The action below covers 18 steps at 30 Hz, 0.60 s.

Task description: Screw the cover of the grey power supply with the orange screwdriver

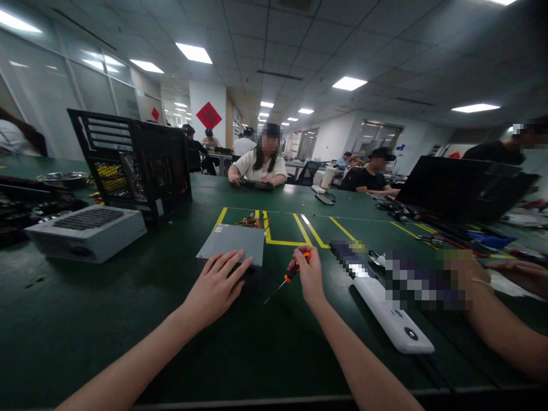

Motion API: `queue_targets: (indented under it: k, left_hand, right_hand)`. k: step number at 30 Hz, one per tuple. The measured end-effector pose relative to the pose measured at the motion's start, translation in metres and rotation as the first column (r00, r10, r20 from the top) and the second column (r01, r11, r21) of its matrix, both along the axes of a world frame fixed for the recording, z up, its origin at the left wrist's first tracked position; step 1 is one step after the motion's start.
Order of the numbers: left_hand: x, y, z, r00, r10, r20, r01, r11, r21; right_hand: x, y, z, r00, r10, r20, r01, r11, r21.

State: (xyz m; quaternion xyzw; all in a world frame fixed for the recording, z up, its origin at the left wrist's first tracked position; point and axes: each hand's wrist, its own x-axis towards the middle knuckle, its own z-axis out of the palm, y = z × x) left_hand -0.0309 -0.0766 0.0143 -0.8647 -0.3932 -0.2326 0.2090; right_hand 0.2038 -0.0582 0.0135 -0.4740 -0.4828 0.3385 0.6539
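Note:
A grey metal computer power supply lies on the green table in front of me, its bundle of coloured cables at the far side. My left hand rests on its near edge, palm down, fingers stretched out and slightly spread. To the right of the box, my right hand is closed round the orange and black handle of a screwdriver. The thin shaft points down and to the left, apart from the power supply. Its tip is too fine to tell whether it touches the table.
At the left stand another power supply, a black computer case and a metal bowl. A white power bank lies at the right, near a co-worker's arm. Yellow tape marks the table; a person sits opposite.

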Motion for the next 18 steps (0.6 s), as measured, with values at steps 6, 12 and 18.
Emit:
queue_targets:
  k: [6, 12, 18]
  left_hand:
    - [-0.039, -0.038, -0.005, 0.999, 0.036, 0.004, -0.036, 0.996, 0.079]
    - [-0.070, -0.069, -0.024, 0.989, 0.089, 0.118, -0.102, 0.989, 0.111]
    - [-0.089, -0.092, -0.054, 0.523, 0.389, 0.759, -0.438, 0.886, -0.153]
  right_hand:
    - [-0.042, 0.008, -0.013, 0.974, 0.219, -0.049, -0.225, 0.946, -0.232]
    - [-0.112, 0.005, -0.010, 0.889, 0.448, -0.092, -0.455, 0.846, -0.279]
    - [-0.163, 0.000, -0.006, 0.855, 0.496, -0.152, -0.519, 0.812, -0.266]
